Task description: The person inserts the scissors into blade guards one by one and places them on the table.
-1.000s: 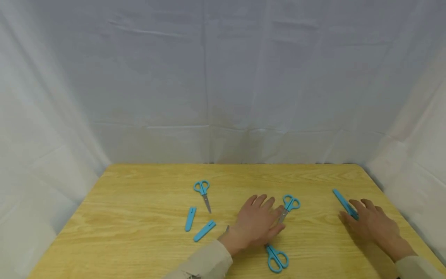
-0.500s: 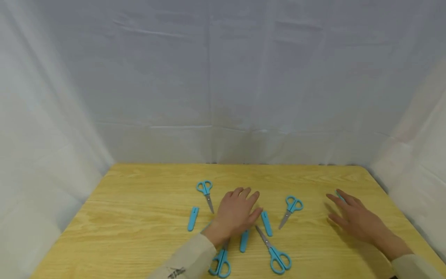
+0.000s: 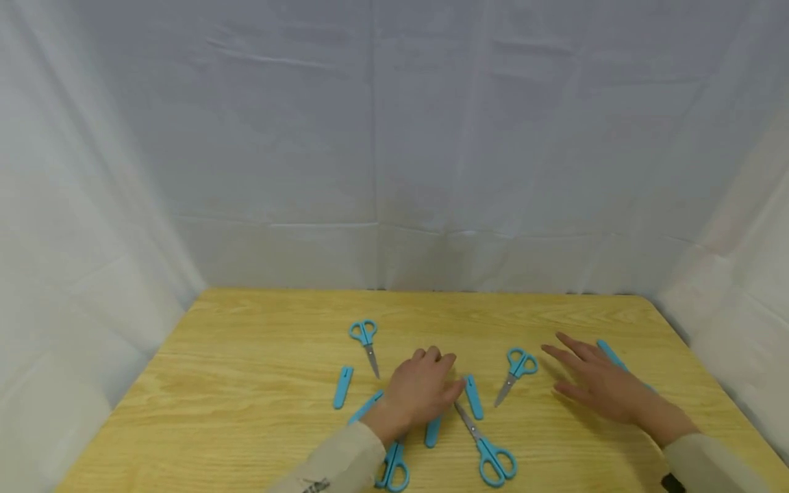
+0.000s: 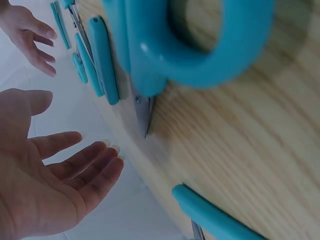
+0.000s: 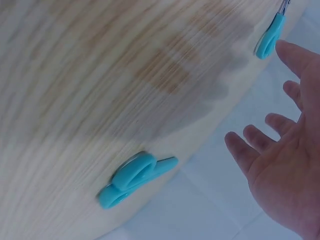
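My left hand (image 3: 420, 389) hovers over the middle of the table, its fingers loosely bent with nothing in them, as the left wrist view shows. Beneath it lie scissors (image 3: 394, 468) with blue handles and a blue blade sheath (image 3: 433, 431), both partly hidden. Just right of it are another sheath (image 3: 473, 397) and scissors (image 3: 490, 457) with bare blades. My right hand (image 3: 600, 383) is above the table with fingers spread, holding nothing. To its left lie bare-bladed scissors (image 3: 518, 370); behind it, sheathed scissors (image 5: 135, 175) are partly covered in the head view.
Farther left lie scissors (image 3: 366, 342) with the blades toward me, a sheath (image 3: 343, 387) and a second sheath (image 3: 366, 405) partly behind my left hand. The wood-grained table (image 3: 259, 356) is enclosed by white cloth (image 3: 308, 137) at the back and sides.
My left hand has moved left, uncovering scissors and sheaths in the middle. My right hand has left the sheathed scissors at the right and moved left toward the bare-bladed pair.
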{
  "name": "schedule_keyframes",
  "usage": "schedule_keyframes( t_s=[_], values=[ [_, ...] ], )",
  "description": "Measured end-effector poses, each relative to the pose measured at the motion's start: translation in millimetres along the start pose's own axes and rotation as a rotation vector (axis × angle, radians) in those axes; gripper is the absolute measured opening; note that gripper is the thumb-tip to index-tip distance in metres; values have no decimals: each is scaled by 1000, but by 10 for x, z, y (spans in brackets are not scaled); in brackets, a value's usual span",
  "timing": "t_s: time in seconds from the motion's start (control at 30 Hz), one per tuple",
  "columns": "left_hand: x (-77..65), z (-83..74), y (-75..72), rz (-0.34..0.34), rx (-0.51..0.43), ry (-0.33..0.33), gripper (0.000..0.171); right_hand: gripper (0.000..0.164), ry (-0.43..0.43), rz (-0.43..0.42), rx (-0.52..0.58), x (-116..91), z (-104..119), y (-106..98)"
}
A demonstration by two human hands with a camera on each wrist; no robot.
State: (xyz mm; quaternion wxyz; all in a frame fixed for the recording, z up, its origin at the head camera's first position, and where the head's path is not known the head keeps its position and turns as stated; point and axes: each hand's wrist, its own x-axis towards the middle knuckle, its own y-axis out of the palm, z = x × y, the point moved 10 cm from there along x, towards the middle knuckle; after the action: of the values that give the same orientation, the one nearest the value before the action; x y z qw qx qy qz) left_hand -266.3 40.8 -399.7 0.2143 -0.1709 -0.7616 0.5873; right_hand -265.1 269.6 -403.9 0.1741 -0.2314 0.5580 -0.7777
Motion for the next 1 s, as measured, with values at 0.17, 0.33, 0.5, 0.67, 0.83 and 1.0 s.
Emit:
schedule_keyframes(
  t_s=[0.17, 0.33, 0.5, 0.67, 0.83, 1.0],
  values=[
    [-2, 12, 81, 51, -20, -48, 44, 59, -7, 47, 4, 89, 39, 77],
    [12, -18, 100, 73, -23, -75, 42, 60, -26, 94, 4, 186, 77, 137],
    [62, -86, 131, 74, -6, -108, 46, 60, -41, 132, 5, 255, 113, 182],
    [137, -120, 175, 96, 31, -165, 49, 58, -68, 170, 28, 357, 161, 242],
    [210, -133, 277, 146, 79, -180, 49, 59, -113, 210, 4, 454, 218, 323],
    [245, -180, 307, 162, 132, -182, 48, 56, -142, 228, -5, 507, 291, 378]
  ],
)
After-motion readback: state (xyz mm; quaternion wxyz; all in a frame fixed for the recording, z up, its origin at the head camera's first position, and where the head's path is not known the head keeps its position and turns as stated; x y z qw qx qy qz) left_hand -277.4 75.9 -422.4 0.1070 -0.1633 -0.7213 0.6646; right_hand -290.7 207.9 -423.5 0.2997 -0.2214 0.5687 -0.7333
